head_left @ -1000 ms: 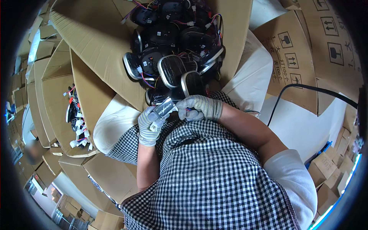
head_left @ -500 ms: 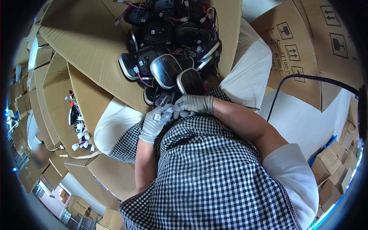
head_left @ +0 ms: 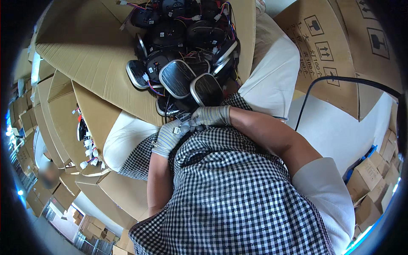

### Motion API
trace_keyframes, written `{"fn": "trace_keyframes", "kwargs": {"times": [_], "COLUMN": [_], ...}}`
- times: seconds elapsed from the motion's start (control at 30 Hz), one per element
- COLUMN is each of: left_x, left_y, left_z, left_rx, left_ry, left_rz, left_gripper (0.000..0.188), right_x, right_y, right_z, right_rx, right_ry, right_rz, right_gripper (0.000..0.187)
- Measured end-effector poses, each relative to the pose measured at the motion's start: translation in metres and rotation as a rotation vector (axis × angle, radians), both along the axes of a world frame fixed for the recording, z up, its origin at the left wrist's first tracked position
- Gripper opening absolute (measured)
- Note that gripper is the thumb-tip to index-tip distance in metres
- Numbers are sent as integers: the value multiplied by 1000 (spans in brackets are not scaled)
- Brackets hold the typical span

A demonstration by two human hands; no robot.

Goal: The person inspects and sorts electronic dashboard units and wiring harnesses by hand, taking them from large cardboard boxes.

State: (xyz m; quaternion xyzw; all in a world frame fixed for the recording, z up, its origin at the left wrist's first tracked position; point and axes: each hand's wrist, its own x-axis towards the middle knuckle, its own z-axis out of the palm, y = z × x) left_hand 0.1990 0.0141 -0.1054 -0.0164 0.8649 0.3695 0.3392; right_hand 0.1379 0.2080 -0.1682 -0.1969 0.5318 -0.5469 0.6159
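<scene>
Both hands wear pale striped gloves and meet in front of my apron with fingertips pressed together. My left hand point(head_left: 169, 137) is closed, and a small white tag point(head_left: 177, 130) shows at its fingers. Closed against it from the right is my right hand point(head_left: 211, 116). Just above the fingertips sits a small dark piece with light marks point(head_left: 183, 116); what the fingers pinch is mostly hidden. Beyond my hands lies a heap of black rounded instrument units with silver rims, such as the front unit point(head_left: 177, 79) and a second unit point(head_left: 206, 89). Coloured wires with white connectors point(head_left: 145, 77) trail among them.
The heap lies in an open cardboard box point(head_left: 93, 55) between my knees. At left, another open box point(head_left: 97, 114) holds wired parts. A large printed carton point(head_left: 316, 55) stands at right, with a black cable point(head_left: 307, 100) arching before it. More cartons point(head_left: 365, 178) are stacked lower right.
My fingers have drawn closer together, and the white piece between them is now covered. The small dark piece has tipped lower. The view has shifted slightly, with the heap appearing further left.
</scene>
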Motion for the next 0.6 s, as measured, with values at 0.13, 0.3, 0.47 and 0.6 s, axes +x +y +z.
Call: {"fn": "trace_keyframes", "kwargs": {"times": [0.13, 0.3, 0.47, 0.6], "left_x": [-6, -9, -11, 1], "left_y": [4, 5, 6, -17], "left_z": [5, 3, -8, -31], "left_rx": [65, -37, 29, -38], "left_ry": [-27, 5, 122, 268], "left_rz": [58, -7, 149, 18], "left_gripper": [39, 41, 48, 43], "right_x": [7, 5, -44, -142], "right_y": [0, 1, 13, 47], "right_z": [-11, -21, 27, 22], "right_rx": [-50, -91, 278, 720], "right_ry": [-85, 74, 694, 733], "right_rz": [-88, -45, -526, -1103], "right_gripper": [27, 28, 29, 30]}}
